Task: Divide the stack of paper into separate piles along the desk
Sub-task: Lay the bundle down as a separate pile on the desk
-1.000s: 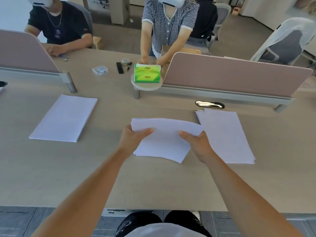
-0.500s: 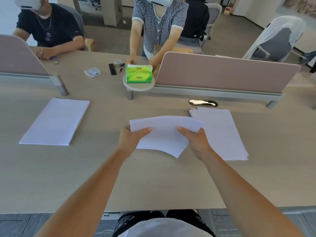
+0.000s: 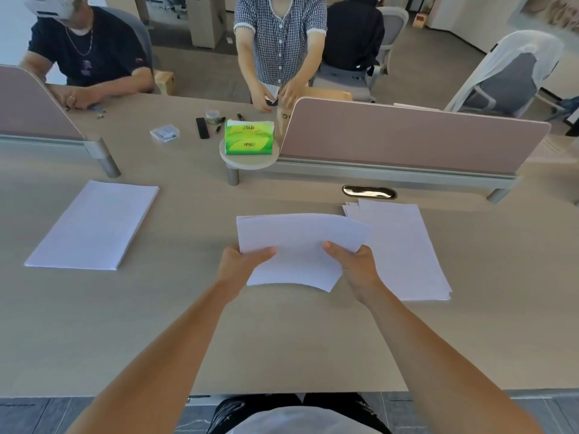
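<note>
While our left hand (image 3: 241, 261) and right hand (image 3: 355, 263) grip the bundle of sheets (image 3: 297, 245), its long axis spans the open desk (image 3: 188, 324) between the left pile (image 3: 94, 223) and the right stack (image 3: 404, 245).

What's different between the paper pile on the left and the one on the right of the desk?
The left pile is squared up, edges flush; the right pile is fanned, corners sticking out at its far end. The left pile lies clear of everything; the held sheets overlap the right pile's near-left edge. Both are plain white paper lying flat.
</note>
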Action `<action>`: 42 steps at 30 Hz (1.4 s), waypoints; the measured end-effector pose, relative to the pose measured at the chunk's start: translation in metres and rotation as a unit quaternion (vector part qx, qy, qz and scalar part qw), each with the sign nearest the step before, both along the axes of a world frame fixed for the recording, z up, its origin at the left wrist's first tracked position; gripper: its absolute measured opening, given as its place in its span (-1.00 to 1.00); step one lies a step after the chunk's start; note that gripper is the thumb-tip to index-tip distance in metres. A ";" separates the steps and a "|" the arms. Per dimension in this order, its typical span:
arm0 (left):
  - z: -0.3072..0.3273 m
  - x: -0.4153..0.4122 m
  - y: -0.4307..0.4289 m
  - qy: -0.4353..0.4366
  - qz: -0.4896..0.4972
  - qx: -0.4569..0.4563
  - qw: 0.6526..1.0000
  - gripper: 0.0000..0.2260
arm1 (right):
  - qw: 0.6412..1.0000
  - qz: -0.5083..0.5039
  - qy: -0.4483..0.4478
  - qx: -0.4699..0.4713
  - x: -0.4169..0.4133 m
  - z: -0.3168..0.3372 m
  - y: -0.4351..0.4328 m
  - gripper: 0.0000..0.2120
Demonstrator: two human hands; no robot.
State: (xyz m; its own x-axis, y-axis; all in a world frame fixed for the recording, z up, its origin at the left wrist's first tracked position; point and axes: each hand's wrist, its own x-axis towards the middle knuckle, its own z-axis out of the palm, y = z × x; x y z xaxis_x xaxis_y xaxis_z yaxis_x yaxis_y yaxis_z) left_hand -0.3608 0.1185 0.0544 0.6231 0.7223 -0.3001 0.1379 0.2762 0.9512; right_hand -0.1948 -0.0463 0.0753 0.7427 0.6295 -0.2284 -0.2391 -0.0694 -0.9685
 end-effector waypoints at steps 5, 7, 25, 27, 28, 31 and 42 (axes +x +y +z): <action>-0.010 -0.004 0.001 0.005 -0.037 -0.006 0.999 -0.50 | 0.999 0.012 0.022 -0.035 0.005 -0.011 -0.002 -0.73; -0.009 0.000 -0.002 -0.008 -0.018 -0.040 0.999 -0.57 | 0.999 0.003 0.030 -0.016 0.002 -0.009 0.001 -0.77; 0.004 0.004 0.009 0.067 0.033 -0.008 0.997 -0.69 | 0.998 0.044 0.007 -0.032 0.003 -0.002 0.019 -0.76; -0.002 0.005 0.010 0.066 0.034 -0.016 0.997 -0.67 | 0.996 0.053 0.002 -0.067 0.004 -0.011 0.021 -0.83; -0.005 0.005 0.010 0.061 0.039 -0.019 0.997 -0.66 | 0.996 0.048 0.007 -0.070 0.005 -0.015 0.022 -0.85; -0.005 0.009 0.012 0.041 0.052 -0.023 0.998 -0.64 | 0.998 0.030 0.013 -0.056 0.007 -0.018 0.027 -0.83; 0.033 0.002 0.028 0.007 -0.026 0.102 0.994 -0.66 | 0.993 0.092 -0.074 -0.010 0.025 0.008 0.021 -0.71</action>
